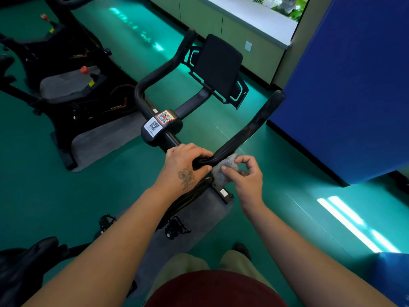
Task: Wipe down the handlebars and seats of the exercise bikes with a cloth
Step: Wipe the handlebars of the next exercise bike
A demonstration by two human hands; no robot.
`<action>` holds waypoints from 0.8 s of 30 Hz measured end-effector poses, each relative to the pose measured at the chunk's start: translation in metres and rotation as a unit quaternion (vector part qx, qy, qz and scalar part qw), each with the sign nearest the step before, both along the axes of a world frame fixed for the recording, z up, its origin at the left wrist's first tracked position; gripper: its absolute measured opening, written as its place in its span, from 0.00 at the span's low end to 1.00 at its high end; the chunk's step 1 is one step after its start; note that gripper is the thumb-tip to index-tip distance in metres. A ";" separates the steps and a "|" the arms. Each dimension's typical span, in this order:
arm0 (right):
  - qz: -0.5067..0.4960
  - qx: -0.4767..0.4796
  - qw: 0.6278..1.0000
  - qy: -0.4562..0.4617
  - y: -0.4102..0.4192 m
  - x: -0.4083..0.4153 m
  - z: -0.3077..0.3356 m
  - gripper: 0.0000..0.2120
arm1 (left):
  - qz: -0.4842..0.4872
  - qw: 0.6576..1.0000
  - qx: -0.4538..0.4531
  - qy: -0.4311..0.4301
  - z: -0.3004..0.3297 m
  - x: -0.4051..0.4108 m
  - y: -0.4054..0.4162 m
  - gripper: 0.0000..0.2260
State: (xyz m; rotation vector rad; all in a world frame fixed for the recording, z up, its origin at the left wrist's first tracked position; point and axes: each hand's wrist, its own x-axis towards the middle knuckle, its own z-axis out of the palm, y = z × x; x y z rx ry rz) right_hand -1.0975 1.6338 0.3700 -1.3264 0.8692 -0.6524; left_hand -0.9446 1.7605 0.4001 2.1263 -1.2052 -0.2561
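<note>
While the left hand (184, 165) is closed around the near bend of the handlebars (247, 129), a bunched grey cloth (223, 170) is pinched between thumb and fingers of the right hand (245, 178), pressed under the bar at 3 o'clock of the left hand. Soft and light, the cloth is best wrapped round the rigid tube; the seat (24, 262) is left at 7 o'clock

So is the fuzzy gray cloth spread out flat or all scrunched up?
Scrunched up. The cloth is a small gray wad pinched in the right hand, pressed under the handlebar bend.
</note>
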 end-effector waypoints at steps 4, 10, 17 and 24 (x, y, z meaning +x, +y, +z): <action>0.067 0.011 0.998 0.016 0.023 -0.001 -0.010 0.17 | 0.002 1.000 0.009 -0.017 0.000 -0.002 0.000 0.13; 0.052 0.021 0.998 0.008 0.020 -0.007 -0.003 0.16 | 0.008 1.000 -0.009 -0.011 0.003 -0.011 0.005 0.14; 0.080 0.088 0.993 0.019 0.013 -0.019 0.002 0.16 | 0.121 0.989 -0.086 0.024 -0.005 -0.054 0.032 0.13; 0.138 0.172 0.975 -0.017 0.016 -0.013 0.014 0.17 | 0.127 0.978 -0.103 0.131 -0.010 -0.087 0.037 0.18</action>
